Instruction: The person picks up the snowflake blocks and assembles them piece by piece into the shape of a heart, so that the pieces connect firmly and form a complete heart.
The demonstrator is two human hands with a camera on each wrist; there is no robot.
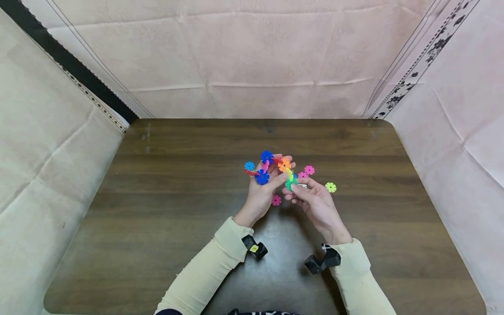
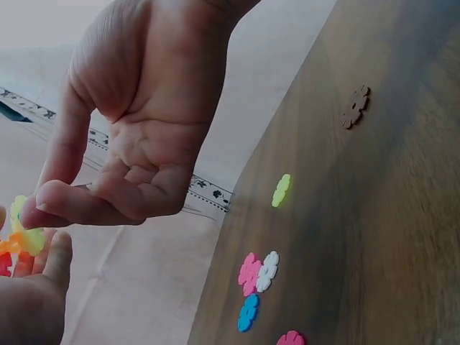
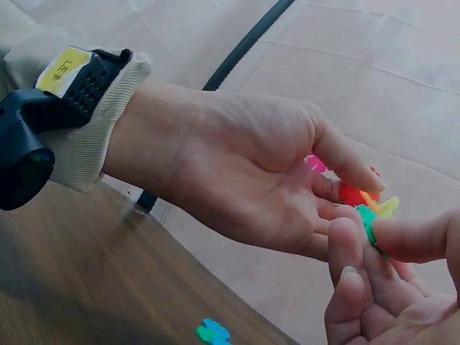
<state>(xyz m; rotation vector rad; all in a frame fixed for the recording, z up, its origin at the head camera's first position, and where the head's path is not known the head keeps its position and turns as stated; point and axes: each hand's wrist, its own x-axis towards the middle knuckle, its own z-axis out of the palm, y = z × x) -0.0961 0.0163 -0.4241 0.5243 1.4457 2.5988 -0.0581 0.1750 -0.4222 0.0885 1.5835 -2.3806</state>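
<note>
Notched flower-shaped plastic discs are joined in a colourful string across my left hand (image 1: 260, 195). Dark blue discs (image 1: 262, 177), a pink one, a red disc (image 1: 277, 160) and an orange disc (image 1: 284, 165) lie over its palm and fingers, and its thumb presses near the orange piece. At the string's near end, my right hand (image 1: 313, 202) pinches a green disc (image 3: 367, 223) between thumb and fingers, beside a yellow disc (image 3: 389, 207). Both hands are close together above the table, fingertips nearly meeting. Fingers hide part of the joined pieces.
Loose discs lie on the wooden table (image 1: 177, 245) around the hands: a light blue one (image 1: 249, 166), pink ones (image 1: 309, 169), a yellow-green one (image 1: 330, 187), a white one (image 2: 267, 271) and a brown one (image 2: 356, 108). Pale cloth walls (image 1: 252, 57) enclose the table's back and sides.
</note>
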